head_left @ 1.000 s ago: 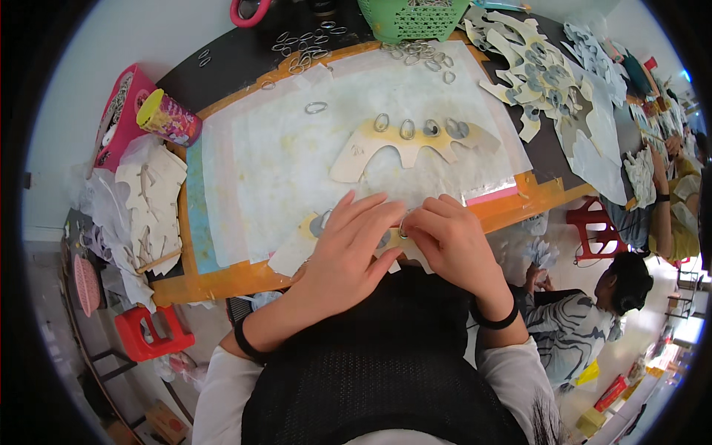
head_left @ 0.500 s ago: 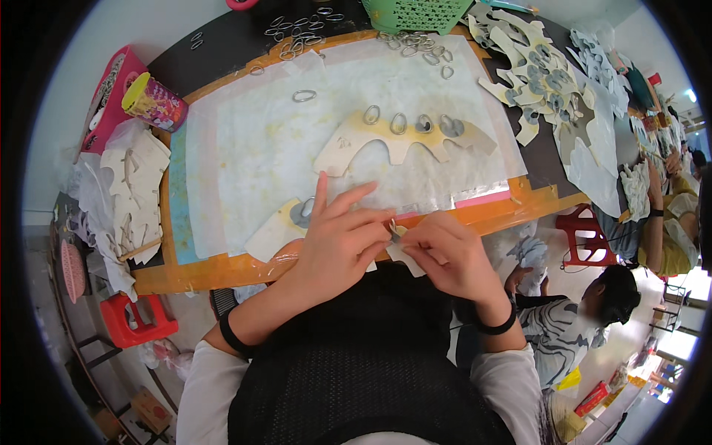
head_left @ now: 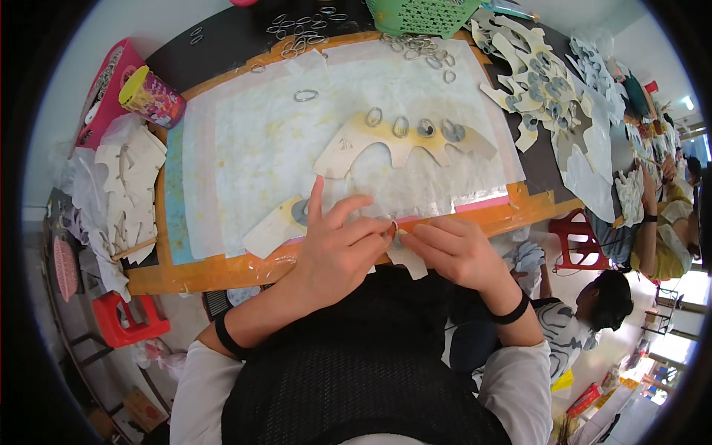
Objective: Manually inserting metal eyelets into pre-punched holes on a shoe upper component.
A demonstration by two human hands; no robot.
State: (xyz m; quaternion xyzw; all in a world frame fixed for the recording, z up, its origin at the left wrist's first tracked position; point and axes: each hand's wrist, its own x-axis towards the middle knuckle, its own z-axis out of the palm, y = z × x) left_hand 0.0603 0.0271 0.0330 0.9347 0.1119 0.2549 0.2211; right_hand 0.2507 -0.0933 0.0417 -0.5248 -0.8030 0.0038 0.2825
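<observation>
Both my left hand (head_left: 331, 252) and right hand (head_left: 460, 256) clamp the six-o'clock pale piece (head_left: 409, 261), left fingers (head_left: 317, 194) newly splayed, work centring on the ring (head_left: 395, 226).

Beyond the fingers (head_left: 437, 231) stretches a dark counter (head_left: 231, 35), its near edge banded in glossy orange-brown. A plain pale wall (head_left: 52, 111) rises to their far left. Lower left of them, a red plastic stool (head_left: 133, 322) stands beside a dark metal frame (head_left: 95, 355); a second red stool (head_left: 577, 245) stands to their right. Farther right, pale floor (head_left: 617, 335) runs toward bright daylight at the room's edge, and a small white lamp (head_left: 688, 101) glows higher up.
</observation>
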